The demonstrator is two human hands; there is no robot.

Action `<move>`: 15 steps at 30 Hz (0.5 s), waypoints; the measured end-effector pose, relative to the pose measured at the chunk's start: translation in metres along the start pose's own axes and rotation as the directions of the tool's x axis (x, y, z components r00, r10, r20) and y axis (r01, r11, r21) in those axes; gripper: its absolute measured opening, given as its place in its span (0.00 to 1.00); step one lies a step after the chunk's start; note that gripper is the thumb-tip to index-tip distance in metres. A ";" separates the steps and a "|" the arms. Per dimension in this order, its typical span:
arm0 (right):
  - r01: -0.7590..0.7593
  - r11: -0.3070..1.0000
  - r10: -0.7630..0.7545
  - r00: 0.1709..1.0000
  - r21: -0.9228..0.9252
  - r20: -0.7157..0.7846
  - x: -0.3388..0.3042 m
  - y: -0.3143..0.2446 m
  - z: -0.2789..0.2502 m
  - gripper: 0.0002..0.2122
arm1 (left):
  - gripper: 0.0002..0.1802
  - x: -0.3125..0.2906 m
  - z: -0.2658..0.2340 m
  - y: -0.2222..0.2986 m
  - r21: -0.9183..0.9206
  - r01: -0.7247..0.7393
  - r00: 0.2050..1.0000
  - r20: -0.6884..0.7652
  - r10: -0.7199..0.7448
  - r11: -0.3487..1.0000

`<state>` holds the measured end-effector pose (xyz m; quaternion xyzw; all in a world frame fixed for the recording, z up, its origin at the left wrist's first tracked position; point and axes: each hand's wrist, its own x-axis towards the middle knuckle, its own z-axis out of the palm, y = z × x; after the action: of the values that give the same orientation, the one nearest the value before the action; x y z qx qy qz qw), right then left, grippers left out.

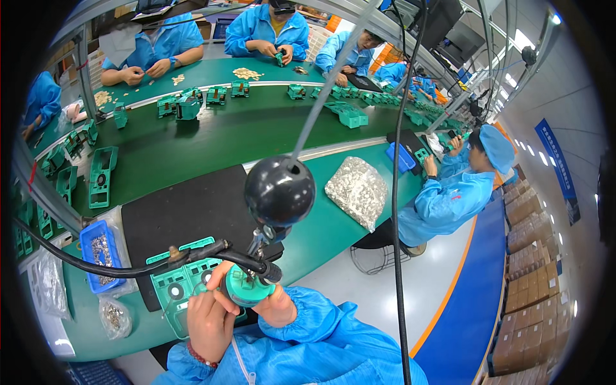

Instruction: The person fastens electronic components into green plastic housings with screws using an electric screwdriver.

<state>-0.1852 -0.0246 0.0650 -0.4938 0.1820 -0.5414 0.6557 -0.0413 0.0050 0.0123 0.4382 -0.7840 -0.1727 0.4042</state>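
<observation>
My right hand is wrapped round a green-bodied power screwdriver, with a black cable and fitting at its top. My left hand is just left of it, its fingers bent together near the tool's lower end. Whatever those fingertips pinch is too small or hidden to name. Both hands are over a green plastic housing with round openings, lying on the near edge of a black mat. The tool's tip is hidden by my hands. A black ball hangs above on a cord.
Left of the mat are a blue tray of small screws and a small plastic bag of screws. A larger bag of metal parts lies right. Beyond, a conveyor carries green housings. Co-workers in blue sit around; cables hang close by.
</observation>
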 end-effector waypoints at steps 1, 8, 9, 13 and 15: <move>-0.001 1.000 0.001 1.000 0.000 0.000 0.000 0.000 0.000 0.44 | 0.09 0.000 0.000 0.000 0.000 0.001 1.000 0.000 -0.001 1.000; -0.093 0.995 0.093 0.996 0.038 0.008 0.004 0.001 0.008 0.47 | 0.07 -0.007 -0.012 -0.001 -0.017 0.056 0.998 0.007 -0.055 0.998; -0.066 0.998 0.066 0.998 0.024 -0.015 0.002 -0.001 0.007 0.47 | 0.07 -0.007 -0.011 -0.001 -0.027 0.043 0.999 0.009 -0.043 0.999; -0.011 0.995 0.002 0.996 -0.097 -0.090 -0.001 0.000 0.008 0.46 | 0.06 -0.006 -0.006 -0.013 0.022 -0.061 0.994 0.093 0.059 0.998; 0.045 0.994 -0.051 0.996 -0.095 -0.069 0.000 0.011 0.002 0.44 | 0.08 -0.008 -0.003 -0.018 0.079 -0.064 0.997 0.042 0.061 0.995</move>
<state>-0.1779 -0.0252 0.0564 -0.5084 0.2184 -0.5652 0.6119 -0.0273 0.0018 -0.0010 0.4259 -0.8115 -0.1370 0.3760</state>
